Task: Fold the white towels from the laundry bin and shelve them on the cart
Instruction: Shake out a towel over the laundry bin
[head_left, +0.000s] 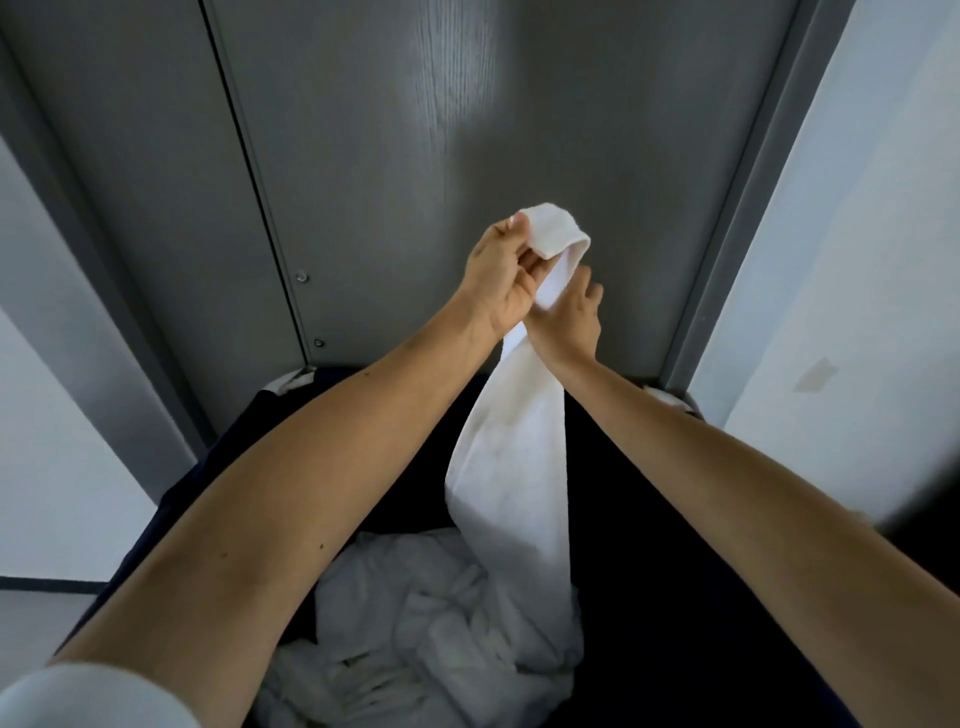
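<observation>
Head view is showing both bare forearms reaching forward and up over a dark navy fabric laundry bin (675, 571), with the hands meeting above its far edge. The left hand (501, 283) is pinching the folded-over top end of a long white terry towel (509, 467) between thumb and curled fingers, holding that end highest. The right hand (571, 317) is sitting just beside and slightly below the left one, its fingers curling round the bunched strip of the white terry towel; the palm side is hidden, so how tightly it is gripping cannot be told.

From the two hands the white terry towel is hanging straight down as a narrow band, its lower end trailing into the laundry bin and touching a crumpled heap of white towels (415, 623) lying in the bottom of it. A white sleeve (78, 696) is showing at the lower left corner of the picture.

Beyond the bin's far edge a tall grey wood-grain panel (467, 130) is standing, with pale white walls (857, 260) on either side.
</observation>
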